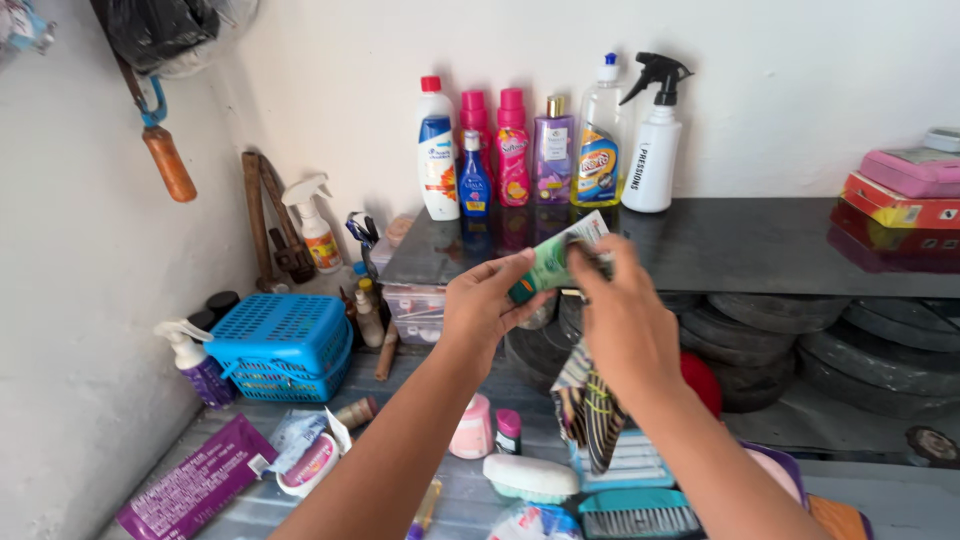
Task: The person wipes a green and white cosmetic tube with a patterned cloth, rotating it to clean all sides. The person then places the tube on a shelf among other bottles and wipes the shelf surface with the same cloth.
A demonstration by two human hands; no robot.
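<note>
My left hand (482, 303) grips the lower end of a green and white tube (550, 262), held up in front of the dark shelf (760, 245). My right hand (622, 318) closes on the tube's upper end, fingers curled over a dark cap. A striped cloth (590, 410) hangs down under my right wrist; how it is held is hidden.
A row of bottles (515, 150) and a white spray bottle (652, 140) stand against the wall on the shelf. A blue basket (282, 345) sits at the left. Brushes (530, 478), small pink containers (473, 428) and sachets (195, 490) lie below. Dark tyres (800, 335) are stacked under the shelf.
</note>
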